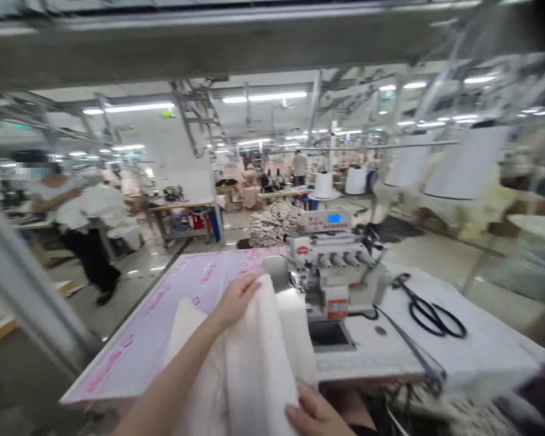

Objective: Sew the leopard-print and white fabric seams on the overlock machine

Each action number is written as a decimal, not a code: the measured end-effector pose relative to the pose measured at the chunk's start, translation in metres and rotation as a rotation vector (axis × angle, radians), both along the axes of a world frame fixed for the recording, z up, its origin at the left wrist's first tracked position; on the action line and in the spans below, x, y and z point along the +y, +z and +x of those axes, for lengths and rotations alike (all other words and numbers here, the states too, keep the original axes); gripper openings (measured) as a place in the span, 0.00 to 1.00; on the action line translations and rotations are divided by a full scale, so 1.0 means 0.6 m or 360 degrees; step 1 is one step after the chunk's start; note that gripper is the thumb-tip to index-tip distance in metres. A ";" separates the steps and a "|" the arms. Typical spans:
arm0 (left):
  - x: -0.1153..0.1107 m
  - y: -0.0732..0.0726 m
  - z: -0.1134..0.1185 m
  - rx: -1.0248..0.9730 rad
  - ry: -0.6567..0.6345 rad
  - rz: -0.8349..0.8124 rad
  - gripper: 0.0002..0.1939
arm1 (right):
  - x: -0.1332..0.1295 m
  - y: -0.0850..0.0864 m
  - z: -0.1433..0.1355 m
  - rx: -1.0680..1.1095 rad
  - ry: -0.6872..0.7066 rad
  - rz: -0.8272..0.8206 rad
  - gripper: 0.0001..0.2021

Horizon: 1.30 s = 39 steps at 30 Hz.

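White fabric (254, 357) hangs in folds over the front edge of the sewing table, left of the sewing machine (331, 266). My left hand (238, 297) pinches the upper edge of this fabric, close to the machine's needle area. Lower down, near the table's front edge, my right hand (315, 412) has its fingers closed on the fabric's right side. Part of the cloth reaches under or beside the machine's lit front; the exact contact there is blurred.
Black scissors (436, 318) lie on white cloth right of the machine. Pink-printed sheeting (163, 315) covers the table's left part. Thread cones (467, 160) stand at the upper right. A metal post (27, 284) slants at left; a person (68, 212) with white cloth is beyond it.
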<state>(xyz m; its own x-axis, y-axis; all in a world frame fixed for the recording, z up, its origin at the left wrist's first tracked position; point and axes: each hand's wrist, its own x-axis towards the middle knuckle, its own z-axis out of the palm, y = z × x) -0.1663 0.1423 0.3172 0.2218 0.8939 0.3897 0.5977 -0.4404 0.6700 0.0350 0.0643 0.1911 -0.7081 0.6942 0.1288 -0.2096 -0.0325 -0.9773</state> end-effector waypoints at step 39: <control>0.069 -0.049 0.093 0.0411 -0.0022 -0.0341 0.08 | 0.028 -0.028 0.017 -0.0438 -0.0658 0.0467 0.16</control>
<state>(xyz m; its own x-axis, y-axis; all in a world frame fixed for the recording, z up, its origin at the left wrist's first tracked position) -0.1106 0.1838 0.2881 0.3015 0.9456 0.1224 0.7546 -0.3151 0.5755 0.0449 0.0813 0.1741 -0.4203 0.8834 0.2070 0.1158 0.2785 -0.9534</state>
